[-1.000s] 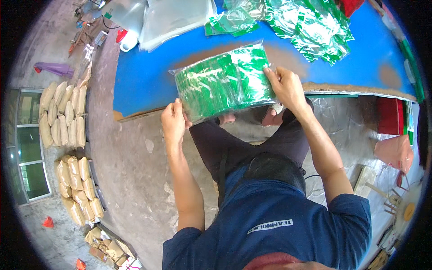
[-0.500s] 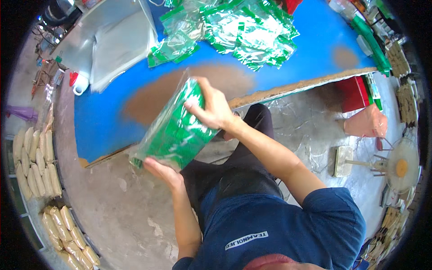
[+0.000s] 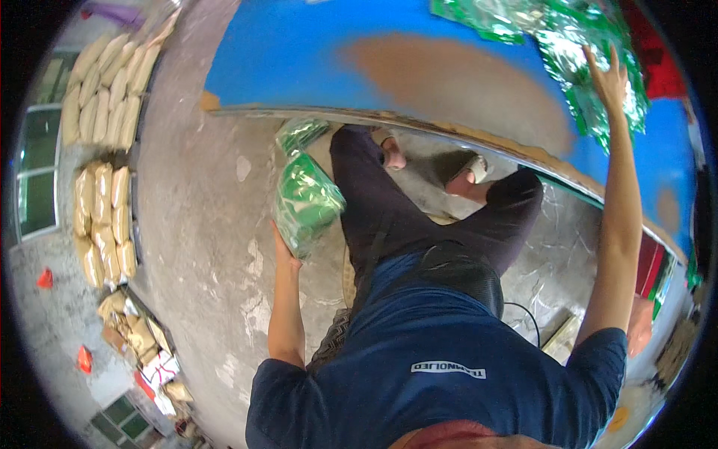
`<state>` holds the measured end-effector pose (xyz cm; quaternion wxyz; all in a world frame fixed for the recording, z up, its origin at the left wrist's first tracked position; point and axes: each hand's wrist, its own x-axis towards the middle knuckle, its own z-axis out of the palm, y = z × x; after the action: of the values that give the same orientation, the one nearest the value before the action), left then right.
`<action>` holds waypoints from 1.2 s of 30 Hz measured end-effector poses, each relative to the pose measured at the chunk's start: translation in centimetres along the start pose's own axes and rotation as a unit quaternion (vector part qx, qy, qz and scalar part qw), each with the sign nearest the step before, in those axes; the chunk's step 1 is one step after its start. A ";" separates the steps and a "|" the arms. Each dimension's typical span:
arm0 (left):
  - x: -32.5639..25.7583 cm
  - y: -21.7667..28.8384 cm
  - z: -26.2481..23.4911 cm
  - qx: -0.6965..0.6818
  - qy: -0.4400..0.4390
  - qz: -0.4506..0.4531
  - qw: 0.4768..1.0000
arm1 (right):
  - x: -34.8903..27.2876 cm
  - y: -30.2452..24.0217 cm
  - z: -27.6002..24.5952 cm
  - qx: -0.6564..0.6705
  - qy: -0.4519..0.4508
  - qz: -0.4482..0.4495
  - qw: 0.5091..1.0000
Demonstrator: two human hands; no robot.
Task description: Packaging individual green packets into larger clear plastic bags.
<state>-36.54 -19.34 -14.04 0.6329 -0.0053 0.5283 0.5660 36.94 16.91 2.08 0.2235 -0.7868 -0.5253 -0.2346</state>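
Observation:
My left hand (image 3: 284, 243) grips a clear plastic bag filled with green packets (image 3: 308, 198), beside my left leg and below the table's edge. Most of its fingers are hidden behind the bag. Just beyond it another green packed bag (image 3: 301, 135) shows, partly under the table edge; I cannot tell what it rests on. Out at the far right, my right hand (image 3: 611, 81) is stretched over a heap of shiny green-and-clear plastic packets (image 3: 568, 71). Its fingers are spread and hold nothing, touching or just above the packets.
The blue table (image 3: 292, 52) has a worn brown patch and a rough front edge. Stacked tan sacks (image 3: 105, 90) and more tan packs (image 3: 103, 217) stand along the left. A red container (image 3: 649, 269) is under the table's right end. My legs (image 3: 449, 224) are between table and seat.
Both hands held the green bag over the table edge before. Now my left hand has it low on the left, and my right hand has let go and moved to the heap. The view has turned left.

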 end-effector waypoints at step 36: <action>-8.8 -12.5 33.7 0.181 -0.325 0.002 0.928 | -21.8 -12.9 -16.0 0.231 -0.101 -0.312 0.916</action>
<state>-3.40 -9.75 -0.62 0.7591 0.2941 0.3873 0.4326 15.47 -3.86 2.91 0.2600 -0.5289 -0.8035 -0.0844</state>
